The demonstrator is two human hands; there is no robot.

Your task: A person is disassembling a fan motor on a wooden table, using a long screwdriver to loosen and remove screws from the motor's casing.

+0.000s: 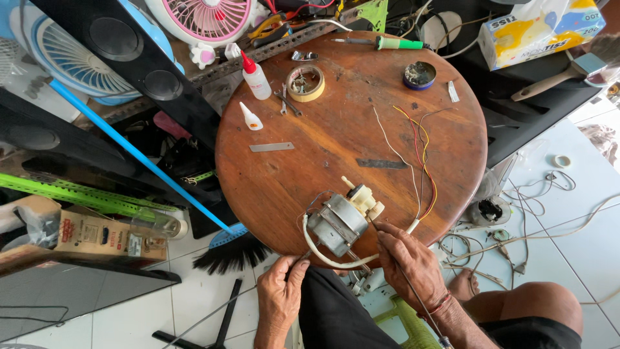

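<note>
Gripping a thin dark soldering iron (413,294) in the clenched right hand (410,262), tip angling up-left toward the small grey metal fan motor (337,223) at the round wooden table's (323,129) near edge. Pinching something unclear just below that edge with the left hand (281,291), slightly farther from the motor than the right.

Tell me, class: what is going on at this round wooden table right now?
A person sits at a round wooden table, working on a small electric motor at its near edge. The right hand holds a thin tool against the motor; the left hand holds something small beside the motor's white cable. Coloured wires trail across the tabletop. A glue bottle and tape roll lie farther back.
</note>
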